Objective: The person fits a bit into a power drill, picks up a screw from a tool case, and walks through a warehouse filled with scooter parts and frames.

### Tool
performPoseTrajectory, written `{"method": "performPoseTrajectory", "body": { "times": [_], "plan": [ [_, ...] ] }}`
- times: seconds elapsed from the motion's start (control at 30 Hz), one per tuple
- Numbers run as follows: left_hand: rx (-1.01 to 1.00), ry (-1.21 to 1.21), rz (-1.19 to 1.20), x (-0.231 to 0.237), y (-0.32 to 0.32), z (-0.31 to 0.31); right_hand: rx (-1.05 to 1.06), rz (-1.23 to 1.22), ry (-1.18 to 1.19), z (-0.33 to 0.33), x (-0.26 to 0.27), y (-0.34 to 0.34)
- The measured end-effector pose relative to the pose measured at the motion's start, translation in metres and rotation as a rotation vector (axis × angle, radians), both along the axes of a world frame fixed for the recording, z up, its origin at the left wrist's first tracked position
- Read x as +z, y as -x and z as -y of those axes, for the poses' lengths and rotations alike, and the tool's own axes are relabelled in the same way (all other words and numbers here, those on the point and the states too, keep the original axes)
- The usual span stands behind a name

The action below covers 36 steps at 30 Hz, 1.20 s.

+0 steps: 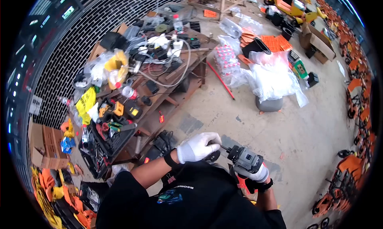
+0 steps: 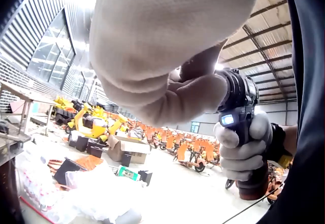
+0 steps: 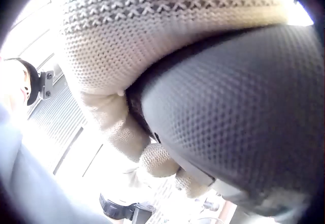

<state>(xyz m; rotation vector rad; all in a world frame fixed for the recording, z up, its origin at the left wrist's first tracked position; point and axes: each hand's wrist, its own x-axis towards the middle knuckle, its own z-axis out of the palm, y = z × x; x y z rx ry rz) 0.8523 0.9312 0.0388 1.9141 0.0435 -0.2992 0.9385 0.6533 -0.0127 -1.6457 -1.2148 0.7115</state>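
While right hand grips drill, left nearby

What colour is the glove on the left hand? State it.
The glove is white; the head view shows it best.

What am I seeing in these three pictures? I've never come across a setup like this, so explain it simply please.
There is no robot, just a person wearing cameras. The wide picture looks down from the head; the other two come from the left and right wrists. The gloved right hand grips a drill-like power tool. The gloved left hand is close to its front end; whether it holds anything is unclear. The cluttered workbench carries a clear bottle and a bright yellow bag, among other things.
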Motion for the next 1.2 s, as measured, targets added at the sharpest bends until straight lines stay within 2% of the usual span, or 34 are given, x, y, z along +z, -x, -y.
{"method": "performPoseTrajectory", "body": {
  "times": [0.03,0.07,0.13,0.23,0.27,0.33,0.37,0.4,0.47,0.6,0.63,0.67,0.73,0.77,0.8,0.87,0.9,0.93,1.0,1.03,1.13,1.2],
  "plan": [
    [-0.006,0.009,0.057,0.000,-0.019,0.008,-0.084,-0.164,-0.010,0.009,0.002,-0.006],
    [-0.010,0.018,0.112,0.000,-0.037,0.016,-0.212,-0.530,0.065,0.020,0.004,-0.007],
    [-0.085,0.015,0.111,-0.004,-0.075,0.032,-0.330,-0.671,0.060,0.039,-0.004,-0.017],
    [-0.217,-0.010,0.181,-0.012,-0.134,0.058,-0.432,-0.702,-0.003,0.068,-0.016,-0.037],
    [-0.285,-0.030,0.160,-0.013,-0.156,0.067,-0.473,-0.700,-0.011,0.076,-0.012,-0.047],
    [-0.400,-0.043,0.155,-0.018,-0.203,0.086,-0.519,-0.456,-0.095,0.089,-0.004,-0.072],
    [-0.476,-0.035,0.163,-0.020,-0.227,0.097,-0.549,-0.305,-0.040,0.103,-0.010,-0.084],
    [-0.552,-0.027,0.171,-0.022,-0.252,0.109,-0.595,-0.296,-0.042,0.114,-0.009,-0.098],
    [-0.655,-0.013,0.224,-0.032,-0.303,0.131,-0.581,-0.039,0.042,0.130,-0.002,-0.133],
    [-0.820,-0.018,0.184,-0.028,-0.398,0.178,-0.761,-0.070,0.056,0.161,0.007,-0.188],
    [-0.909,-0.015,0.100,-0.017,-0.422,0.190,-0.790,-0.076,-0.036,0.172,0.002,-0.197],
    [-1.001,-0.018,-0.001,-0.013,-0.442,0.200,-0.788,-0.072,0.045,0.192,-0.010,-0.201],
    [-1.092,0.059,-0.188,-0.030,-0.483,0.229,-0.916,-0.736,-0.106,0.207,-0.002,-0.219],
    [-1.123,0.072,-0.249,-0.032,-0.500,0.245,-0.987,-0.583,-0.129,0.216,-0.010,-0.226],
    [-1.151,0.084,-0.294,-0.033,-0.518,0.263,-1.022,-0.576,-0.140,0.224,-0.010,-0.235],
    [-1.219,0.050,-0.338,-0.033,-0.553,0.302,-1.065,-0.214,-0.042,0.242,-0.004,-0.257],
    [-1.249,0.023,-0.389,-0.035,-0.566,0.320,-1.113,-0.434,0.060,0.256,0.001,-0.263],
    [-1.266,0.013,-0.390,-0.040,-0.581,0.340,-1.131,-0.435,0.050,0.269,0.003,-0.276],
    [-1.343,-0.078,-0.339,-0.053,-0.613,0.385,-1.174,-0.337,0.129,0.305,0.004,-0.308],
    [-1.352,-0.055,-0.344,-0.062,-0.627,0.407,-1.175,-0.172,0.202,0.324,0.011,-0.329],
    [-1.250,-0.021,-0.339,-0.066,-0.675,0.474,-1.174,-0.224,0.141,0.400,-0.009,-0.382],
    [-1.187,0.015,-0.338,-0.060,-0.711,0.519,-1.120,-0.158,0.147,0.459,-0.005,-0.428]
  ]
}}
